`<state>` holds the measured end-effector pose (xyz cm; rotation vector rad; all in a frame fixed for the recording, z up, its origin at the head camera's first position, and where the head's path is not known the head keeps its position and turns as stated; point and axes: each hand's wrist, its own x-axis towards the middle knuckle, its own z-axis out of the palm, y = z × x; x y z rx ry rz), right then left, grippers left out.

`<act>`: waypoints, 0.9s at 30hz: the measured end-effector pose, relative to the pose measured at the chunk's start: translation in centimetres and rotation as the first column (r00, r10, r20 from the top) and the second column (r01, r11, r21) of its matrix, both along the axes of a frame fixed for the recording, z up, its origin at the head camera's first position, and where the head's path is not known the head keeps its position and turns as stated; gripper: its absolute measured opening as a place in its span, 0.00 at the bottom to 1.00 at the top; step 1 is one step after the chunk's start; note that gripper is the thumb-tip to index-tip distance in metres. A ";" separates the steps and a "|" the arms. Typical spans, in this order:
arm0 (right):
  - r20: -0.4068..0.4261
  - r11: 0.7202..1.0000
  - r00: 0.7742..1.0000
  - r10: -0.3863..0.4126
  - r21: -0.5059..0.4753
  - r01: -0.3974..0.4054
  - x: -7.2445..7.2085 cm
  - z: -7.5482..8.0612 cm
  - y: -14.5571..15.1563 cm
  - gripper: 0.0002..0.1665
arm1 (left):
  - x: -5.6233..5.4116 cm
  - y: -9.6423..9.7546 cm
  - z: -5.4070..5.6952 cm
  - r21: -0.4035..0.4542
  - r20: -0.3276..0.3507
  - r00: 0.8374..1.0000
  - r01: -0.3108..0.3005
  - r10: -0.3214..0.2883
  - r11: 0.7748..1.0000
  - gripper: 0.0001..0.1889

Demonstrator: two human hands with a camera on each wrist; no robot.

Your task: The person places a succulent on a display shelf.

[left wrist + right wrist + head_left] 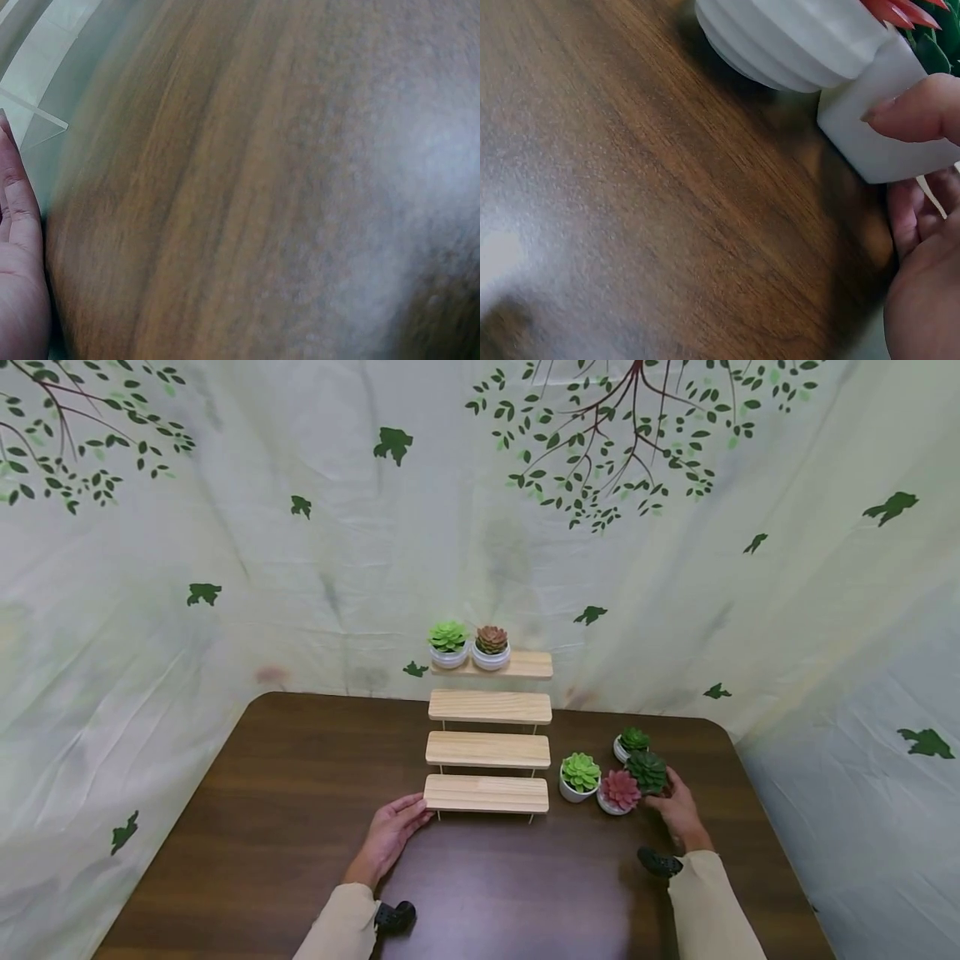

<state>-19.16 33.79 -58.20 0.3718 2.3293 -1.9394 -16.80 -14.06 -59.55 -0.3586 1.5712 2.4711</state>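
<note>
At the left end of the lowest step of a tiered wooden stand [486,794], my left hand [390,837] touches the edge with its fingers nearly straight. The left wrist view catches only part of that hand [21,277], beside a thin clear strip. To the right of the stand, my right hand [678,814] holds a dark green potted succulent [647,772]. In the right wrist view the thumb lies against its angular white pot [877,142], fingers on the far side. Touching or very near it is a pink succulent [620,790] in a ribbed white pot [787,37].
A light green succulent [581,773] and a small green one [633,741] stand close by on the brown table [315,777]. On the top step sit a bright green succulent [448,637] and a reddish-brown one [492,642]. A leaf-patterned curtain [337,543] hangs behind the table.
</note>
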 end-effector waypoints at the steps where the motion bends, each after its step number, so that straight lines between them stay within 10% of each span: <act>1: -0.003 1.000 1.000 -0.003 0.011 0.003 0.0 0.0 0.0 0.47 | 0.0 0.0 0.0 0.001 0.003 1.000 0.001 -0.001 1.000 0.11; 27: 0.005 0.985 0.985 -0.170 -0.018 0.170 2.2 0.2 -0.5 0.42 | -0.1 0.2 -0.2 0.008 -0.009 1.000 -0.017 0.017 1.000 0.10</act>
